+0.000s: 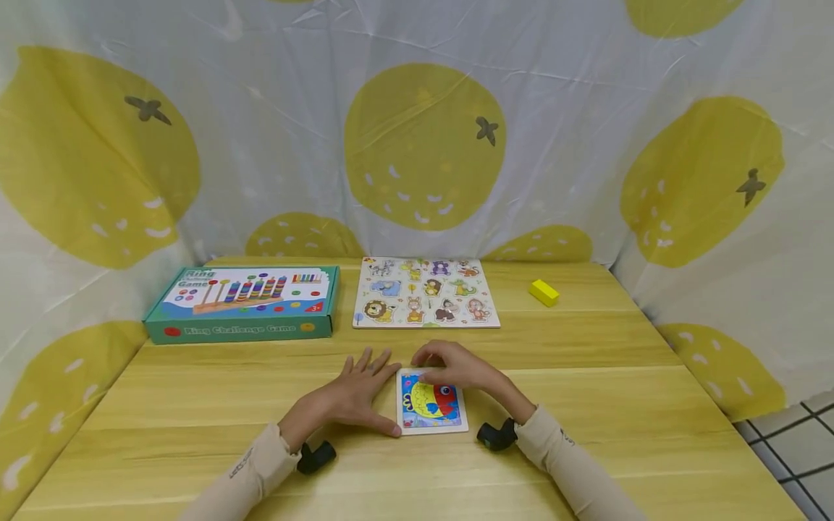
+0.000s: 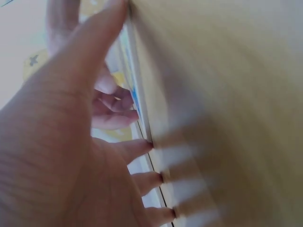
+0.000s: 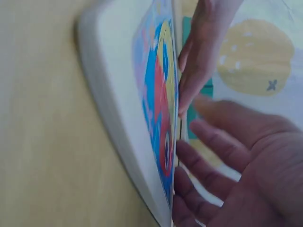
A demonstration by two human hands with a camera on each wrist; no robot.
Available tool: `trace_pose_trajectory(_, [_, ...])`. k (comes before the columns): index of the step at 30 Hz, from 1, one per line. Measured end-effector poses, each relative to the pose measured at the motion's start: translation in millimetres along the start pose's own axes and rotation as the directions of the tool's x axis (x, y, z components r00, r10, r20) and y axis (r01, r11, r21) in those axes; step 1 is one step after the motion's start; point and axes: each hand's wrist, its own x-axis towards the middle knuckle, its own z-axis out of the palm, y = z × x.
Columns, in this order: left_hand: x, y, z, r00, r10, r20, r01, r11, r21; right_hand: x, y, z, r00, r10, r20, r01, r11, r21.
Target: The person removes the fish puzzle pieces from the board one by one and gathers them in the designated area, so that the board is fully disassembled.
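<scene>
A small square fish puzzle (image 1: 433, 402) with a white frame lies flat on the table in front of me. It shows a yellow and red fish on blue. My left hand (image 1: 355, 394) rests along its left side with the fingers spread. The left thumb reaches the near left corner, and the index fingertip is at the far left corner. Over the puzzle's far right part, my right hand (image 1: 459, 367) is loosely bent, its fingertips (image 3: 182, 177) by the far edge. The right thumb hovers above the picture, apart from the other fingers.
Behind the puzzle lies an animal peg board (image 1: 426, 293). A green ring game box (image 1: 241, 304) stands at the back left, and a yellow block (image 1: 544, 293) at the back right. A lemon-print cloth (image 1: 423, 145) hangs around the wooden table (image 1: 586, 441).
</scene>
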Motion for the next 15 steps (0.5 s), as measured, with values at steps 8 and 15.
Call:
trace_pose_trajectory(8, [-0.5,-1.2,2.0,1.0,0.009,-0.012,-0.009,1.0,0.009,2.0,3.2,6.5,0.999,-0.024,-0.022,0.021,0.993,-0.117])
trace_pose_trajectory(15, [-0.5,-0.2,0.8,1.0,0.011,-0.022,-0.01,1.0,0.013,1.9,1.5,7.3,0.999,-0.011,-0.034,0.006,0.989,-0.15])
